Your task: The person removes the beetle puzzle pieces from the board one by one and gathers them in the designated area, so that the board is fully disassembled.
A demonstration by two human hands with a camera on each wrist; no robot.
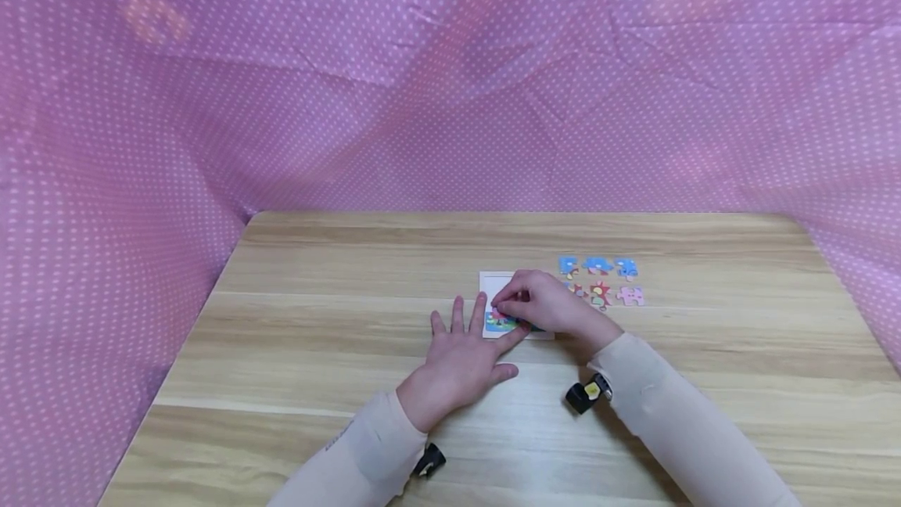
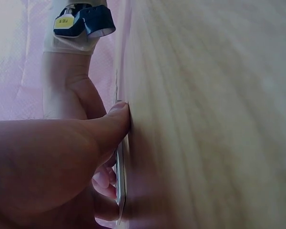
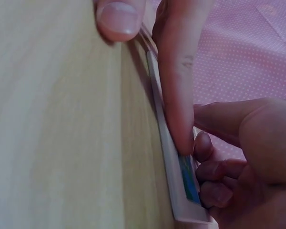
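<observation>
A small white puzzle tray [image 1: 497, 274] lies on the wooden table, with colourful pieces [image 1: 497, 325] along its near side. My left hand [image 1: 461, 362] lies flat with fingers spread, its index finger reaching across the tray's near edge. In the right wrist view that straight finger [image 3: 178, 95] presses onto the tray by a blue-green piece [image 3: 188, 179]. Thumb and index of my right hand [image 1: 552, 305] pinch a pinkish puzzle piece [image 1: 497, 311] over the tray's left part. The right hand covers much of the tray's right half.
Several loose jigsaw pieces lie in two rows right of the tray, among them a blue one [image 1: 597, 265], a red one [image 1: 600, 294] and a pink one [image 1: 630, 296]. A pink dotted cloth [image 1: 450, 100] hangs behind the table [image 1: 317, 335].
</observation>
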